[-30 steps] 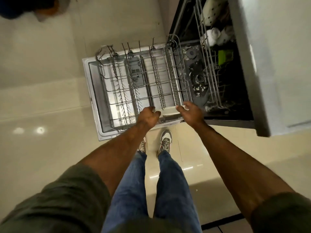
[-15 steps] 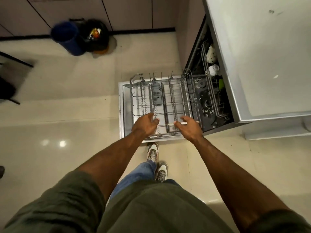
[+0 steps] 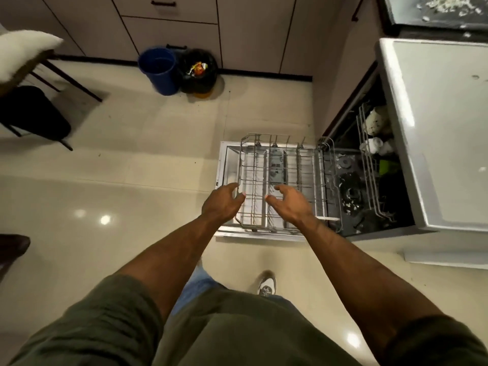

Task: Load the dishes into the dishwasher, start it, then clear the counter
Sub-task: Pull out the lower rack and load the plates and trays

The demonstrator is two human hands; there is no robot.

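The dishwasher stands open at the right, its door lying flat on the floor side. The empty wire lower rack is pulled out over the door. Inside, an upper rack holds white cups and a green item. My left hand and my right hand hover above the rack's near edge, fingers loosely spread, holding nothing and clear of the wire.
A blue bucket and a black bin bag stand by the far cabinets. A chair stands at the left. A dark counter with white crumbs lies at the top right. Glossy tile floor surrounds the door.
Both hands have let go of the rack's front edge and lifted away. My head has risen and pulled back, bringing the bins, chair and counter into view.
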